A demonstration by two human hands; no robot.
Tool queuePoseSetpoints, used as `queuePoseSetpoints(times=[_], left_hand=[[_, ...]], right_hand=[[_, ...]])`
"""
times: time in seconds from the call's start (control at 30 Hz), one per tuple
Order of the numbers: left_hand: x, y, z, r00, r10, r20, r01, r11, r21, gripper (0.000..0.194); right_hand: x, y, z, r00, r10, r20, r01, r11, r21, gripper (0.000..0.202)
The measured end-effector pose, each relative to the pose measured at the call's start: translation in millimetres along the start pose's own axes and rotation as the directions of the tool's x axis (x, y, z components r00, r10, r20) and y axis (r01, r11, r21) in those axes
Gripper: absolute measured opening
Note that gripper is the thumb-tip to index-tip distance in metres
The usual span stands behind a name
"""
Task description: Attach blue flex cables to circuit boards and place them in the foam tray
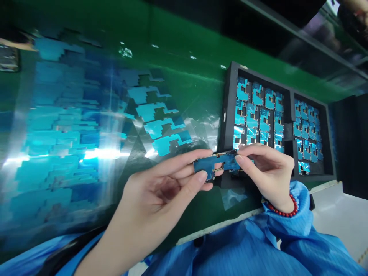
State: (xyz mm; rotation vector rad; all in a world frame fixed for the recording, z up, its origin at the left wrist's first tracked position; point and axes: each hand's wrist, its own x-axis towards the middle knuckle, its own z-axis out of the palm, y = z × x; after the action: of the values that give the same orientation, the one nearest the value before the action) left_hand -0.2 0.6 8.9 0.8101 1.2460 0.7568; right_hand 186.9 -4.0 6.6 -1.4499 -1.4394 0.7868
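Between my two hands is a small circuit board (204,164) with a blue film on its face and a square notch in its lower edge. My left hand (169,188) grips the board's left part, thumb in front and fingers behind. At the board's right end, the thumb and forefinger of my right hand (263,168) pinch its upper corner. Behind the hands stands a black foam tray (228,103) with two compartments, each holding rows of similar blue-faced circuit boards (252,115). My right hand covers part of the tray's near edge.
A green mat (184,57) covers the bench. Blue film pieces (159,130) lie in a slanted row left of the tray, beside a large spread of overlapping blue film (63,142). Another person's hand (355,7) shows at the top right. A dark box (353,145) stands at the right.
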Motion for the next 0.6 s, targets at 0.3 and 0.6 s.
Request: queuePoseSetpoints(times=[0.3,0.6], left_hand=[[-3.6,-0.7,2.7,0.992,0.089,-0.091,-0.072,0.983,0.171,0.018],[-0.3,-8.0,-0.4,0.976,0.188,-0.106,-0.157,0.955,0.252,0.022]], right_hand=[[-1.3,4.5,0.3,0.999,-0.016,0.049,0.017,1.0,-0.011,0.003],[-0.6,7.1,1.6,0.987,-0.149,0.063,0.153,0.986,-0.072,0.006]])
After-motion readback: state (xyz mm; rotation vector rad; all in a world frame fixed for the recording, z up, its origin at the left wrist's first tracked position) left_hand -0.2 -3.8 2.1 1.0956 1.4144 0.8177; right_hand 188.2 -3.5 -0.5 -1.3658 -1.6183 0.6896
